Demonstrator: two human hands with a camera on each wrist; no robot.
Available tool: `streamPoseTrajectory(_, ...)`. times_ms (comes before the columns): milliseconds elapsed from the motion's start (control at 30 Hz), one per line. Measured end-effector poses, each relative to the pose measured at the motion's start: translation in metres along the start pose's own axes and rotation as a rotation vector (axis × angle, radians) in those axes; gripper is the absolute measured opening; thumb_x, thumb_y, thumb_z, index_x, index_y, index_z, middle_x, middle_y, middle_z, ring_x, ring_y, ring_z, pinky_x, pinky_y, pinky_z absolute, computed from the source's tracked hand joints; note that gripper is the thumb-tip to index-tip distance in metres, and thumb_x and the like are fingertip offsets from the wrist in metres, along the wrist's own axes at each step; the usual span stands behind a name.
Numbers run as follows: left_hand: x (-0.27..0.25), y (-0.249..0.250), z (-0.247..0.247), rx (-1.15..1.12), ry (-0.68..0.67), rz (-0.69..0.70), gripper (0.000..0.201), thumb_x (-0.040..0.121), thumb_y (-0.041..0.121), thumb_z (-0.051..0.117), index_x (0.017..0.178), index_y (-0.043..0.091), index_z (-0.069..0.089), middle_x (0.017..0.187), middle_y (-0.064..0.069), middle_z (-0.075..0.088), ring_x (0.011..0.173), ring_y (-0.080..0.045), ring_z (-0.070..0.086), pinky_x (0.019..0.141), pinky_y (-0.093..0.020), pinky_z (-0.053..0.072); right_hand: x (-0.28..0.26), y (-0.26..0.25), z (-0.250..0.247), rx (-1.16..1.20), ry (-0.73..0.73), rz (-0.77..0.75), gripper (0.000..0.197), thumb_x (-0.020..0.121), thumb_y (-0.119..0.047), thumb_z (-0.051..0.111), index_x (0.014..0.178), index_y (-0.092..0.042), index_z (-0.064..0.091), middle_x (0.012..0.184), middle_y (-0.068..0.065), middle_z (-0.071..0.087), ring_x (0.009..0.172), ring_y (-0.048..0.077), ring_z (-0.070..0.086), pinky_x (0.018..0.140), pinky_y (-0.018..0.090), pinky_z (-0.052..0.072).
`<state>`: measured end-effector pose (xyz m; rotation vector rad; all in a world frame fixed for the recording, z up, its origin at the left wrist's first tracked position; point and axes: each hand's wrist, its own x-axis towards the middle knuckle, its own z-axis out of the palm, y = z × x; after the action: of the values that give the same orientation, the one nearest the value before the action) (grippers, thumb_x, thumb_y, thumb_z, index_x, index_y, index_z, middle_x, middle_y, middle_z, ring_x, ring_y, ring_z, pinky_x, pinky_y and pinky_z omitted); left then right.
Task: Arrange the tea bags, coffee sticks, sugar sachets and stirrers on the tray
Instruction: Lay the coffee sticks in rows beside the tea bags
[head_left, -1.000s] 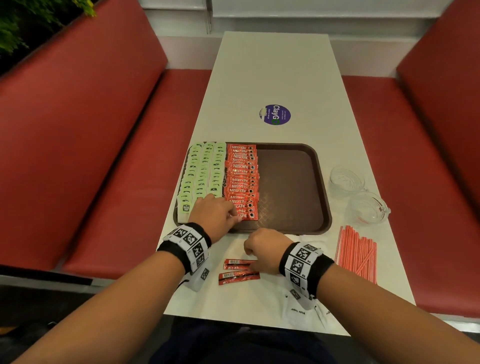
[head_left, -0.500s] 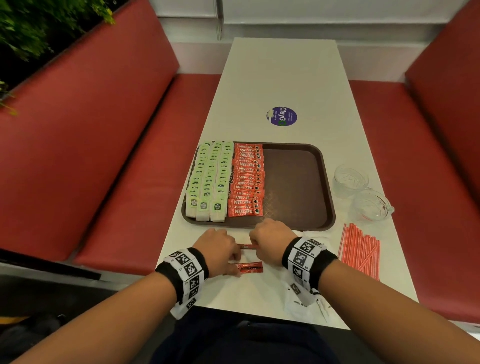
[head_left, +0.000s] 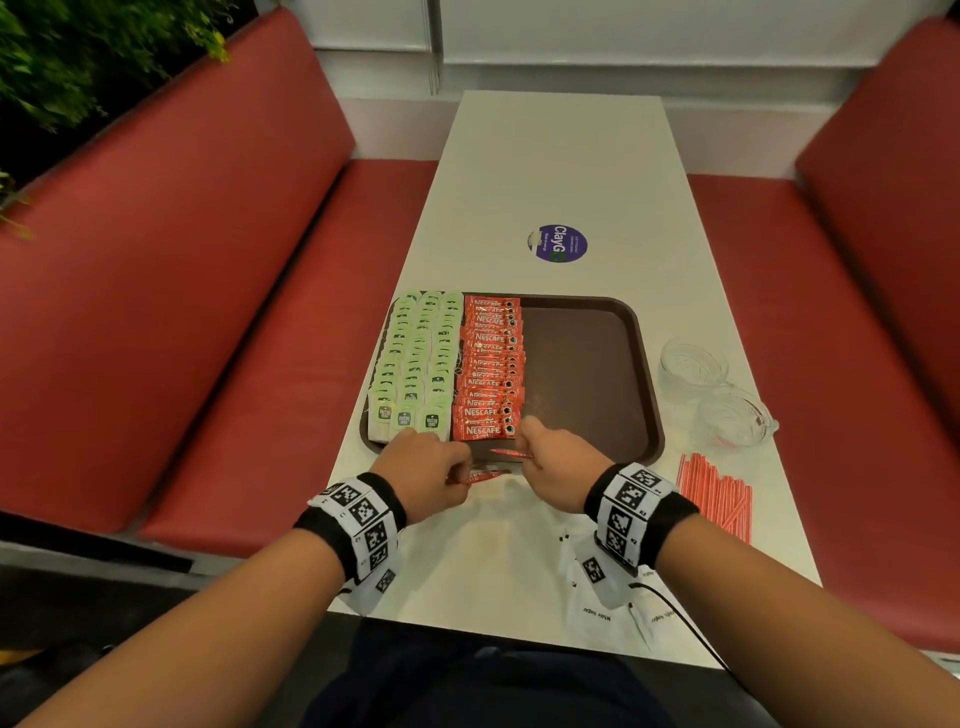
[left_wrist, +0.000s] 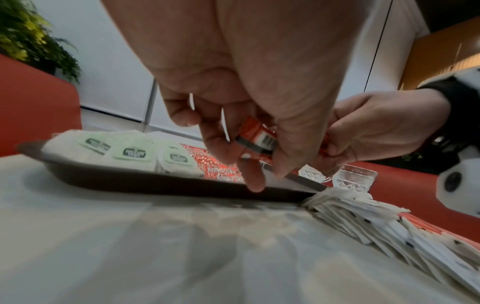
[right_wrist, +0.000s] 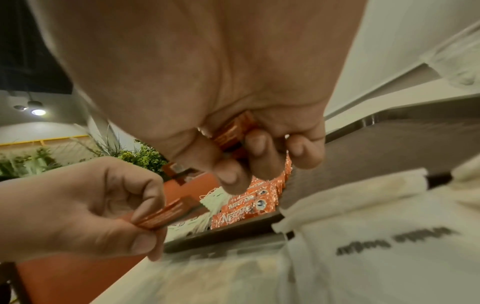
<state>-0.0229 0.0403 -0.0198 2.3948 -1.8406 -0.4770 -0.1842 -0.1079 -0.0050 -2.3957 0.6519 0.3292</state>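
Now up off the table (head_left: 556, 171) and hovering at the near rim of the tray (head_left: 587, 364), where half a second ago pressed down on loose sticks just in front of it. Means nothing red left lying in front of the tray. Probably headed for the near end of the coffee stick row (head_left: 491, 364) in the tray's middle, hard against the tea bags (head_left: 415, 364) along its left side.

Right half of the tray bare brown, so plenty of room there. Raised rim all round, so worth lifting over rather than sliding. Just right of the tray, two glass cups (head_left: 693, 364). Off its near right corner, the stirrers (head_left: 717, 493). In front of it, under the right wrist, the sugar sachets (head_left: 608, 608), none yet placed.

Left hand (head_left: 426, 473): thumb and fingers pinched on a coffee stick (left_wrist: 255, 137). Right hand (head_left: 561, 467): fingers curled tight round another stick (right_wrist: 231, 133).
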Motion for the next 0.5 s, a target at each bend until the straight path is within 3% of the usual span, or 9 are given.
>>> streamPoseTrajectory(100, 0.006, 0.003, -0.008, 0.015, 0.067, 0.065, 0.011, 0.083, 0.034, 0.065, 0.076, 0.030, 0.058, 0.070, 0.016, 0.054, 0.077, -0.009, 0.044, 0.082, -0.033, 0.036, 0.002, 0.002, -0.002, 0.037, 0.036, -0.052, 0.026, 0.098, -0.028, 0.050, 0.122, -0.020, 0.055, 0.103, 0.002, 0.068, 0.086, 0.020, 0.062, 0.076, 0.031, 0.050)
streamPoseTrajectory(300, 0.019, 0.006, -0.012, -0.063, 0.195, 0.118, 0.024, 0.076, 0.049, 0.075, 0.071, 0.033, 0.059, 0.069, 0.023, 0.049, 0.076, -0.002, 0.039, 0.074, -0.030, 0.029, 0.005, 0.007, -0.010, 0.016, 0.076, -0.158, 0.021, 0.096, -0.029, 0.058, 0.114, -0.023, 0.067, 0.089, -0.010, 0.064, 0.081, 0.015, 0.059, 0.076, 0.027, 0.045)
streamPoseTrajectory(367, 0.022, 0.007, -0.013, -0.122, 0.197, 0.102, 0.021, 0.079, 0.052, 0.074, 0.077, 0.035, 0.062, 0.070, 0.024, 0.048, 0.077, -0.002, 0.042, 0.076, -0.030, 0.028, 0.005, 0.011, -0.013, 0.015, 0.099, -0.165, 0.018, 0.096, -0.024, 0.060, 0.112, -0.022, 0.067, 0.085, -0.014, 0.059, 0.080, 0.012, 0.055, 0.075, 0.026, 0.042)
streamPoseTrajectory(500, 0.029, 0.007, -0.015, -0.249, 0.246, 0.032, 0.018, 0.086, 0.040, 0.073, 0.103, 0.034, 0.070, 0.076, 0.024, 0.052, 0.079, -0.004, 0.049, 0.086, -0.034, 0.042, 0.008, 0.016, -0.018, 0.011, 0.146, -0.138, 0.008, 0.095, -0.025, 0.061, 0.093, -0.032, 0.060, 0.072, -0.021, 0.051, 0.077, 0.011, 0.053, 0.073, 0.025, 0.037)
